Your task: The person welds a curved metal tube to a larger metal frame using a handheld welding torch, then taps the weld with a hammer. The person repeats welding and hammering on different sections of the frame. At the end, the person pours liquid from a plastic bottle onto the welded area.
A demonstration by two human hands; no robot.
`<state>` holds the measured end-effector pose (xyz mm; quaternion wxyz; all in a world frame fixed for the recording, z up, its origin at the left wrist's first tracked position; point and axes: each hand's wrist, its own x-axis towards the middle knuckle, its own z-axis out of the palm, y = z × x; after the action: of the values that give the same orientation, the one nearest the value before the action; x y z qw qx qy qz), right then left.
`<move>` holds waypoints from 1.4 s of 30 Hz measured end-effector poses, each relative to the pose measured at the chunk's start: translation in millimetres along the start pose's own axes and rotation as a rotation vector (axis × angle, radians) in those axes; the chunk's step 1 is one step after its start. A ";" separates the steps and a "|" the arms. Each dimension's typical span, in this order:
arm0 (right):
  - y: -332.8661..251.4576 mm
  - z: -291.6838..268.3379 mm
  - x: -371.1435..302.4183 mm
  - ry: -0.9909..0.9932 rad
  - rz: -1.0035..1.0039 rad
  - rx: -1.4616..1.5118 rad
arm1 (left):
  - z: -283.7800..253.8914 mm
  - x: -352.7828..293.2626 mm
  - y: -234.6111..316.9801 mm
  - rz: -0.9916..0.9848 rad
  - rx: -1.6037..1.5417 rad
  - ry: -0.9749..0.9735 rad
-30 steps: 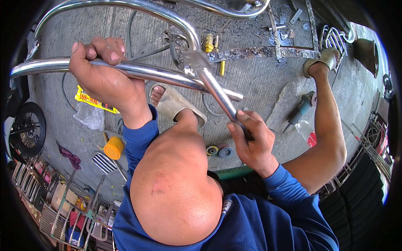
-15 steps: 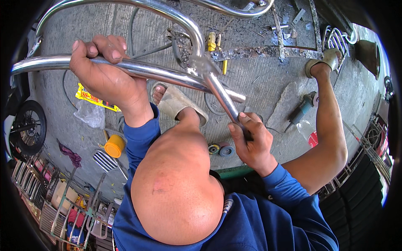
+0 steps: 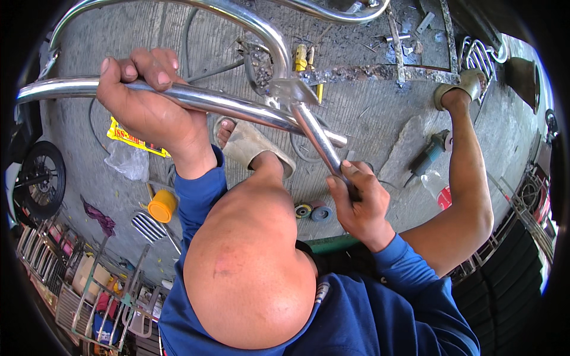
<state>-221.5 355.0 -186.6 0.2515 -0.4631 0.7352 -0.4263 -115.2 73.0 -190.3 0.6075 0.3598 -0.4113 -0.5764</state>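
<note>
My left hand (image 3: 151,98) is closed around a shiny bent steel pipe (image 3: 237,105) that slants across the view. A second curved tube (image 3: 249,24) of the same bright metal comes down from above and meets it near the hammer head. In my right hand (image 3: 362,204) is a hammer (image 3: 314,133) with a bright tubular handle. Its head lies at the joint of the two tubes, slightly blurred, and I cannot tell whether it touches them. My fingers wrap the lower end of the handle.
An angle grinder (image 3: 428,157) and a plastic bottle (image 3: 438,188) lie right. Grinding discs (image 3: 313,212) sit between my legs. Left are a yellow packet (image 3: 135,139), a yellow tub (image 3: 161,206) and a slotted metal piece (image 3: 148,227). A rusty frame (image 3: 368,73) with scrap is ahead.
The hammer head is sharper now and has shifted very slightly; before, it was smeared by motion. Both hands keep their grips, and the pipe stays almost in place.
</note>
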 end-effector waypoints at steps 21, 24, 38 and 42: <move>6.1 -2.2 -7.6 0.087 -0.088 0.219 | 0.6 -26.2 22.9 0.217 -0.024 -0.531; 7.3 -4.7 -11.6 -0.083 0.110 -0.019 | 1.6 -27.6 13.3 0.266 -0.068 -0.523; 0.3 -43.7 -9.3 0.314 0.170 0.471 | -16.9 21.9 59.3 -0.412 -0.532 -0.485; -3.4 -50.7 -5.4 0.331 0.221 0.480 | -37.1 29.0 50.6 -0.293 -0.770 -0.440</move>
<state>-256.2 379.1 -157.9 0.2752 -0.2319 0.6905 -0.6274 -60.9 46.6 -156.7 0.5075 0.0316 -0.2313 -0.8294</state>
